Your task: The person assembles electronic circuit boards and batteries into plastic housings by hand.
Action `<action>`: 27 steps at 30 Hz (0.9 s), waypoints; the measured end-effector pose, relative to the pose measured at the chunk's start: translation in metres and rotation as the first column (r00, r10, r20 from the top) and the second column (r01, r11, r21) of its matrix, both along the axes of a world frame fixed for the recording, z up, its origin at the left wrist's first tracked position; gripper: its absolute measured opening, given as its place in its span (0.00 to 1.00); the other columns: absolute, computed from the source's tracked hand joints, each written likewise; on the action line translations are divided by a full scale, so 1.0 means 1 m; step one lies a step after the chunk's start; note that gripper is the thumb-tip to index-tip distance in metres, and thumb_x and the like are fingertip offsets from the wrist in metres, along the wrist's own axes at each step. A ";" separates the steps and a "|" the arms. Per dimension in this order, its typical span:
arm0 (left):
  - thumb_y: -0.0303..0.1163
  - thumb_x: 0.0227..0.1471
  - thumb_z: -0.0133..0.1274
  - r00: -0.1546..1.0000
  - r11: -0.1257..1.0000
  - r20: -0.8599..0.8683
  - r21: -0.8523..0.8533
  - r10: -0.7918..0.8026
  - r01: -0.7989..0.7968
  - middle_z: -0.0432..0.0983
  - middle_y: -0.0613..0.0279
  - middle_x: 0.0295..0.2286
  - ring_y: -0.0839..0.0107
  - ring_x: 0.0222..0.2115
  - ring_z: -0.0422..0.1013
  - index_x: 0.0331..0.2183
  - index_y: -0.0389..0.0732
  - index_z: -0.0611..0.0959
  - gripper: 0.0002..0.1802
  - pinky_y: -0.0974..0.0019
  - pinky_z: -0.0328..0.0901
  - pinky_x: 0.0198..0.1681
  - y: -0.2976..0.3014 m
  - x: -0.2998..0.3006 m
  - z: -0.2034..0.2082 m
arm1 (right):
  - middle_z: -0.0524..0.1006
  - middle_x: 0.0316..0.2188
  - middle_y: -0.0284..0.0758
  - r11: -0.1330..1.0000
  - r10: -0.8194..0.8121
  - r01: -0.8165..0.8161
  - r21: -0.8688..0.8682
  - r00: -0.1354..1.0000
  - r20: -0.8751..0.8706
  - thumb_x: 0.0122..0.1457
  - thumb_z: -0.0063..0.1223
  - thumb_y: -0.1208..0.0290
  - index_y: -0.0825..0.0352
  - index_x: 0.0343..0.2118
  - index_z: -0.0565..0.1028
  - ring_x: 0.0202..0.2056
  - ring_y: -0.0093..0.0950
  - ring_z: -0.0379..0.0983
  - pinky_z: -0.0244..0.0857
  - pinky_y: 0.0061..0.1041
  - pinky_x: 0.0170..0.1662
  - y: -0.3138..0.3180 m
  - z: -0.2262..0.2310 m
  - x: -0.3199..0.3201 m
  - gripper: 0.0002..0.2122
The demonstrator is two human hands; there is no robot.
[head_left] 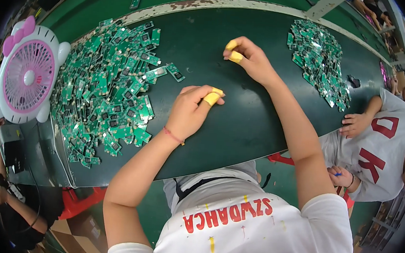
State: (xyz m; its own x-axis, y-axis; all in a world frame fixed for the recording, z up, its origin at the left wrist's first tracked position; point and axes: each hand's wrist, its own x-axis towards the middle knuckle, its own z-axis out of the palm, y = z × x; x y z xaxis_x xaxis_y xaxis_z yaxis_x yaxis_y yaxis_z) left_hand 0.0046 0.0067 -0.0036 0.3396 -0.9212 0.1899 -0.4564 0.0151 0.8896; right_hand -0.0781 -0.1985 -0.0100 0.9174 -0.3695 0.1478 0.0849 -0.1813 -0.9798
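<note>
My left hand [190, 110] hovers over the dark green tabletop [231, 124], thumb and forefinger drawn together under yellow finger covers. Farther off and to the right, my right hand [251, 58] is curled, its yellow-covered thumb and forefinger nearly meeting at the tips. Whether either pinch holds anything small, I cannot make out. A wide heap of small green circuit boards [114, 85] spreads to the left of my left hand, with one board [175, 72] jutting from its near side. Another pile of circuit boards [318, 59] lies right of my right hand.
A white and pink fan [29, 77] stands at the left end. A worn metal rail [213, 4] runs along the far edge. At right, a co-worker in a grey shirt [378, 151] rests a hand on the table near a small black object [354, 81]. Another person's arms show lower left.
</note>
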 end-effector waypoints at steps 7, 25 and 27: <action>0.28 0.49 0.45 0.995 1.000 0.093 -0.017 -0.024 0.025 0.77 0.70 0.27 0.70 0.33 0.70 0.33 0.42 0.79 0.09 0.68 0.57 0.44 0.000 -0.002 -0.006 | 0.72 0.30 0.30 0.997 -0.072 0.075 0.035 0.994 -0.083 0.51 0.51 0.80 0.66 0.30 0.67 0.34 0.20 0.68 0.63 0.20 0.41 -0.004 -0.002 -0.002 0.06; 0.25 0.46 0.46 0.996 0.999 0.086 -0.029 -0.018 0.021 0.77 0.70 0.26 0.69 0.31 0.70 0.31 0.44 0.78 0.08 0.66 0.57 0.44 0.000 0.000 0.002 | 0.75 0.29 0.36 0.999 0.030 -0.033 -0.031 0.996 -0.085 0.51 0.47 0.84 0.73 0.33 0.72 0.31 0.22 0.72 0.67 0.20 0.36 -0.053 0.015 0.037 0.06; 0.25 0.46 0.46 0.996 0.999 0.084 -0.037 -0.020 0.023 0.77 0.70 0.27 0.69 0.31 0.70 0.31 0.43 0.78 0.08 0.66 0.57 0.44 0.001 0.000 0.002 | 0.76 0.29 0.37 0.969 -0.073 0.060 -0.240 0.996 -0.048 0.52 0.43 0.82 0.73 0.35 0.72 0.31 0.23 0.73 0.67 0.19 0.36 -0.094 0.027 0.052 0.08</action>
